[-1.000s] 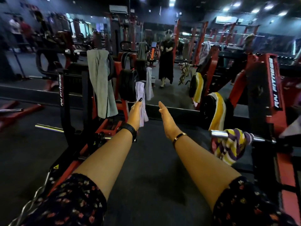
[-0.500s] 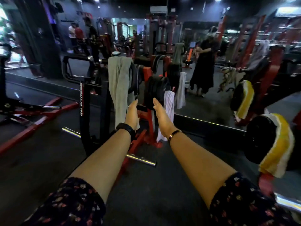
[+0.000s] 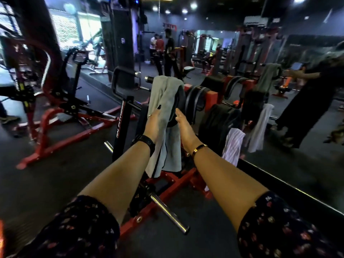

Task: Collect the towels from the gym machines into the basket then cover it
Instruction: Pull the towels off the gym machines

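Note:
A long grey towel (image 3: 164, 94) hangs over the top of a red and black weight machine (image 3: 122, 116), straight ahead. My left hand (image 3: 154, 123) reaches out with straight fingers that lie against the towel's front. My right hand (image 3: 183, 125) is stretched out flat beside the towel's right edge, near a black weight plate (image 3: 179, 107); I cannot tell if it touches. Further right and lower on the same machine hangs a white striped towel (image 3: 232, 144). No basket is in view.
A chrome bar (image 3: 169, 213) sticks out low from the machine towards me. A wall mirror (image 3: 297, 164) on the right reflects the machine and towels. Another red machine (image 3: 55, 116) stands to the left. Several people (image 3: 163, 47) stand far back.
The view has swung left and closer to the grey towel. Both hands have come up to it; the left now lies on it. The yellow striped towels have left the view.

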`<state>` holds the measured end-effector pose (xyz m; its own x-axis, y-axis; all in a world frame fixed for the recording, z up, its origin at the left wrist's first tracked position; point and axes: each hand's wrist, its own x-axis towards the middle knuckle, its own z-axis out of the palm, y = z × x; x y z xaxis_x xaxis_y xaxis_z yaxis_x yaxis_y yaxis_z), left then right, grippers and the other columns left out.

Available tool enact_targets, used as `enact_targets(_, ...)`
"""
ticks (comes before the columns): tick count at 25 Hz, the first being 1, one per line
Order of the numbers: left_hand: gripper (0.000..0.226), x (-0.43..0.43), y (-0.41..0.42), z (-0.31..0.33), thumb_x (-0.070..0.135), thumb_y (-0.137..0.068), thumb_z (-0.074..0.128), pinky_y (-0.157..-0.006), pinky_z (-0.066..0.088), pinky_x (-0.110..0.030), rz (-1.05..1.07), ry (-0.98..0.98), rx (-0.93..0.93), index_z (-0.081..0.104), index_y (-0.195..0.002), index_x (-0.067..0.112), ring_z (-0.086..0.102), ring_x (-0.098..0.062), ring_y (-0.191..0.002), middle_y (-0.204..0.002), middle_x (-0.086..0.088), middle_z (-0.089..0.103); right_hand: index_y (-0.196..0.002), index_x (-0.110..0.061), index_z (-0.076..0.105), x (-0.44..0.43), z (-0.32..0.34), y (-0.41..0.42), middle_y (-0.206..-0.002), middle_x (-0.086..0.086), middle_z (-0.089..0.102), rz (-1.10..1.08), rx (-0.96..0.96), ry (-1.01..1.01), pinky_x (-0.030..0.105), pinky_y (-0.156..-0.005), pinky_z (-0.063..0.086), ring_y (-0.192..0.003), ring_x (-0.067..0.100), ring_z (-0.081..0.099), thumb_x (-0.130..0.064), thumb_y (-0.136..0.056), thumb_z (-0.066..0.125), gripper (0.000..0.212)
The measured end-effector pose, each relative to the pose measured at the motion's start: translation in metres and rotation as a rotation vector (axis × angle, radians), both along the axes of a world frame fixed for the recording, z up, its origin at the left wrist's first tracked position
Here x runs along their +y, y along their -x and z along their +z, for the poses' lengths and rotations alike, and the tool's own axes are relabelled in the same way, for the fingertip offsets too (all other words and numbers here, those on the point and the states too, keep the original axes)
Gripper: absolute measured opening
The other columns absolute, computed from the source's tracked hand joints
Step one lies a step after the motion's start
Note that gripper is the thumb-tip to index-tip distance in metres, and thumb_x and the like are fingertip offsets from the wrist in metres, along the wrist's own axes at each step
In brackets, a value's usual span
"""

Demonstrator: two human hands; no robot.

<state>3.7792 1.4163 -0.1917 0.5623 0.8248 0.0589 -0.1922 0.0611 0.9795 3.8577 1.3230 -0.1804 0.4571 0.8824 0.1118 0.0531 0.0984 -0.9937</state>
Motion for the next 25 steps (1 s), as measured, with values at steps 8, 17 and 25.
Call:
enact_targets(8, 0.042, 0.072, -0.035, 0.007, 0.050, -0.084, 0.049, -0.092, 0.048, -0.043, 0.115, -0.028, -0.038, 0.070, -0.101, 0.017, 0.063, -0.027, -0.098, -0.103, -0.012, 0.069, -0.153, -0.019, 0.013, 0.088, 0.005, -0.041, -0.159, 0.004, 0.020, 0.067, 0.059, 0.001, 0.023, -0.103, 0.023, -0.144, 0.019, 0.023, -0.015, -0.101, 0.033, 0.057)
enact_targets(17, 0.057, 0.163, -0.077, 0.021, 0.038, -0.086, 0.056, -0.104, 0.045, -0.037, 0.052, -0.141, -0.035, 0.046, -0.136, 0.012, 0.058, -0.020, -0.117, -0.129, -0.008, 0.060, -0.149, -0.031, 0.021, 0.183, 0.004, -0.044, -0.147, 0.001, 0.043, -0.112, -0.099, -0.079, 0.042, -0.115, 0.033, -0.133, 0.016, 0.042, -0.028, -0.085, 0.048, 0.070)
enact_targets(25, 0.062, 0.201, -0.100, 0.004, 0.030, -0.078, 0.061, -0.108, 0.042, -0.044, 0.010, -0.139, -0.074, 0.044, -0.136, 0.019, 0.057, -0.020, -0.118, -0.129, -0.007, 0.058, -0.150, -0.030, 0.021, 0.209, -0.005, -0.048, -0.149, 0.004, 0.040, -0.200, -0.154, -0.102, 0.043, -0.115, 0.033, -0.135, 0.018, 0.041, -0.015, -0.093, 0.044, 0.063)
